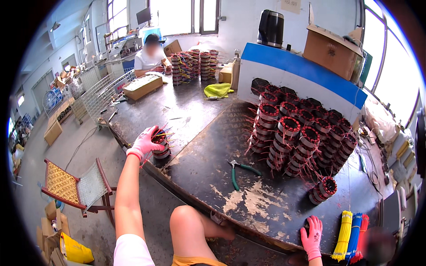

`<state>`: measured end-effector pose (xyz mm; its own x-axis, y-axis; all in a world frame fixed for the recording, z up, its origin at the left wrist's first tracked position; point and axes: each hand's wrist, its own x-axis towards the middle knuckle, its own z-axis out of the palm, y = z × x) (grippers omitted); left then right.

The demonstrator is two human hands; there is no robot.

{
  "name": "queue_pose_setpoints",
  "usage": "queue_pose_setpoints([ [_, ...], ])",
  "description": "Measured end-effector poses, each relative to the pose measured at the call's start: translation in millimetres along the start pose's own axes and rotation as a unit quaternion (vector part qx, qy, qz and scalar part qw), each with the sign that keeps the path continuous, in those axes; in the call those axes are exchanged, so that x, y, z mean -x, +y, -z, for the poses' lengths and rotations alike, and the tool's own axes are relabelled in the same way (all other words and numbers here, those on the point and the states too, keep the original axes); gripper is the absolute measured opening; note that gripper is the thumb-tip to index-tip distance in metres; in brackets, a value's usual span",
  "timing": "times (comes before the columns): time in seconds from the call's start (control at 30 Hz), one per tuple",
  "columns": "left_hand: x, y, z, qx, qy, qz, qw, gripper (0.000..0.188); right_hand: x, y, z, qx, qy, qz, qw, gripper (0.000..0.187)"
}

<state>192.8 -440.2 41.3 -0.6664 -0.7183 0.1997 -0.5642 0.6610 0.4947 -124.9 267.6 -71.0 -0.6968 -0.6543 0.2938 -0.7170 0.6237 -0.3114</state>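
Observation:
My left hand point(146, 142), in a pink glove, is closed around the side of a wound motor stator point(159, 135) with red windings and yellow and red leads. This stator sits on top of a short stack point(162, 154) close to the table's left front edge. My right hand point(313, 234), also gloved in pink, lies with fingers stretched out on the tabletop near the front right edge. Right beside it are bundles of yellow wires point(343, 235), blue wires point(355, 232) and red wires point(363, 235). Green-handled pliers point(242, 172) lie open mid-table.
Tall stator stacks point(288, 128) crowd the right of the worn dark table point(199, 146), with a short stack point(323, 190) in front. A blue-and-white panel point(301, 73) stands behind. Across the table sits a co-worker point(148, 60) by more stacks. A chair point(80, 186) stands left.

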Motion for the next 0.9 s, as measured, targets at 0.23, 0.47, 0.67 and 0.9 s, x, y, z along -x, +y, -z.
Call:
queue_pose_setpoints([
  [0.23, -0.7, 3.0, 4.5, 0.02, -0.036, 0.036, 0.999, 0.1, 0.4, -2.8, 0.6, 0.0, 0.003, -0.004, 1.0, 0.054],
  [0.47, 2.7, 11.8, 8.7, -0.046, -0.017, 0.034, 0.998, 0.103, -2.0, 3.4, 3.3, -0.054, 0.041, -0.031, 0.997, 0.054],
  [0.67, 49.4, 72.0, -21.1, -0.221, 0.136, -0.168, 0.951, 0.08, -70.9, -2.9, 70.3, 0.052, 0.226, -0.032, 0.972, 0.064],
  [0.9, 140.5, 201.3, -135.7, 0.008, -0.004, -0.366, 0.931, 0.059, -127.9, 55.2, 66.3, 0.116, 0.073, 0.007, 0.99, 0.054],
])
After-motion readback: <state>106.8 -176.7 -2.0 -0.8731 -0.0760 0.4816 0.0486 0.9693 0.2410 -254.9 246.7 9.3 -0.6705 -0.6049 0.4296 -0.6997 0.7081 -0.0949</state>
